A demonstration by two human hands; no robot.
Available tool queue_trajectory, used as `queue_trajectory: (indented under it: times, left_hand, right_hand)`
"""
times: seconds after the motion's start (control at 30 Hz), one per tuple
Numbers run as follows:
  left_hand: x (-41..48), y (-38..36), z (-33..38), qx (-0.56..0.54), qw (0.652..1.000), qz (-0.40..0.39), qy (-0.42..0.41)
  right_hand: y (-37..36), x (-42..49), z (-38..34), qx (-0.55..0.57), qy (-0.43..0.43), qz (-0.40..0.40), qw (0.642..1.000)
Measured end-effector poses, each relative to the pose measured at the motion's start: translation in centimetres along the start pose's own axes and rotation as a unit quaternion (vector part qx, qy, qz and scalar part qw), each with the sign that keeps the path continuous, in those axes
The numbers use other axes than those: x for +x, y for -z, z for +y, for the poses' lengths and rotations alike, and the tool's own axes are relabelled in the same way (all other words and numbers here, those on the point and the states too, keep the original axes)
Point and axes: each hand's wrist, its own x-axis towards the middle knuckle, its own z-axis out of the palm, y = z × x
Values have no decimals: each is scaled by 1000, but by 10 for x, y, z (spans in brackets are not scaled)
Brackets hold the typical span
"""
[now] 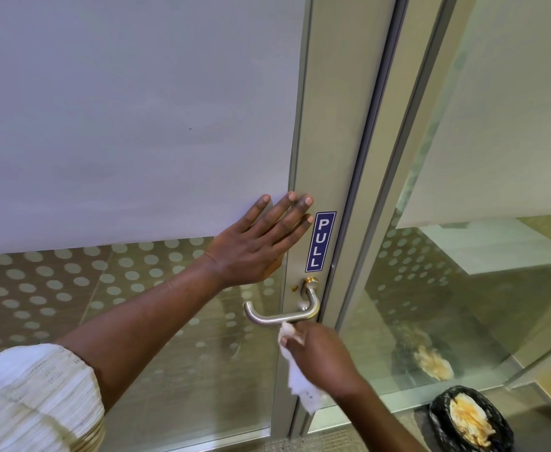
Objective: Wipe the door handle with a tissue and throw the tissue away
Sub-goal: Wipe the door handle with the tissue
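Near left: a pale ribbed sleeve (32,399). Near right, on the floor: a bin (438,415) lined with black plastic, crumpled paper inside. Farther in: right hand (319,360) clenched around a white tissue (297,383), its upper end pressed against the underside of the metal door handle (280,318), its loose end hanging below. Farther still: left hand (257,243) flat against the door (303,141), fingers spread, grasping nothing. Just right of those fingertips: a blue PULL sticker (320,241) on the frame.
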Motion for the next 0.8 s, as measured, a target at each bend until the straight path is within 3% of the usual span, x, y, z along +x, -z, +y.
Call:
queue_trajectory:
  times: [0.17,0.27,0.43,0.6,0.73,0.8]
  left_hand:
    - [-1,1,0,-3,1000,-3,-4]
    - [-1,1,0,-9,1000,-11,-5]
    - [-1,2,0,-13,1000,-8,-2]
    - [0,2,0,-10,1000,-1,-1]
    - [0,2,0,-10,1000,0,-2]
    - [1,2,0,-9,1000,2,-2]
  right_hand:
    - [44,7,7,9,-55,19,998]
    - [62,11,1,99,-57,63,991]
    - [63,27,-14,238,10,252,938]
    - [33,39,-9,161,109,395,898]
    - [25,52,1,1,112,386,916]
    - [21,52,0,-27,112,365,924]
